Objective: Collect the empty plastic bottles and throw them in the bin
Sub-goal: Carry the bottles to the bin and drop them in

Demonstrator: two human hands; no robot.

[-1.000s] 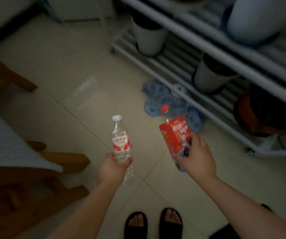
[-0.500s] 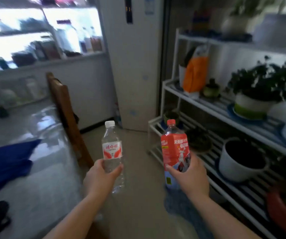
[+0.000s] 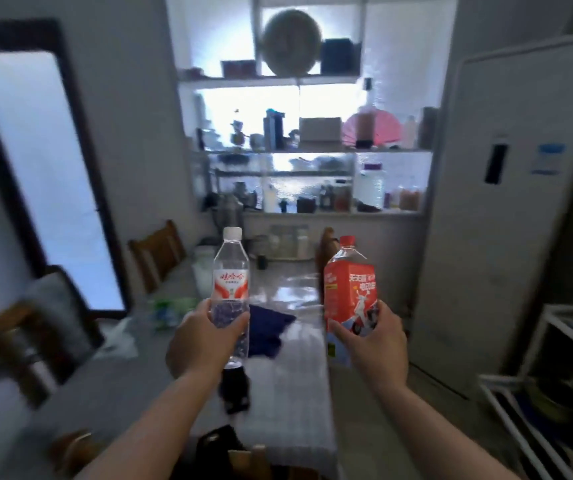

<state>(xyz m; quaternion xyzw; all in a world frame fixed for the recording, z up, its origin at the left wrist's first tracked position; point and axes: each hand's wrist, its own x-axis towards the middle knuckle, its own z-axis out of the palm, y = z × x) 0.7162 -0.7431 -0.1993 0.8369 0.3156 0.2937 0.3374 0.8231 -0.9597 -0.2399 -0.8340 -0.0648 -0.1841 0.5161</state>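
Observation:
My left hand (image 3: 202,337) grips a clear empty water bottle (image 3: 231,282) with a white cap and a red-and-white label, held upright. In my right hand (image 3: 377,341) is a larger bottle (image 3: 349,292) with a red cap and an orange-red wrap label, also upright. Both are raised in front of me above a long grey table (image 3: 288,386). No bin shows in this view.
A dark blue cloth (image 3: 267,327) and small dark items lie on the table. Wooden chairs (image 3: 158,254) stand along its left side. Cluttered shelves (image 3: 306,150) fill the far wall. A tall white appliance (image 3: 506,202) and a white rack (image 3: 555,393) stand at right.
My view has swung up from the floor and rack to the table and far shelves. Both hands keep hold of their bottles, now raised higher in front of me.

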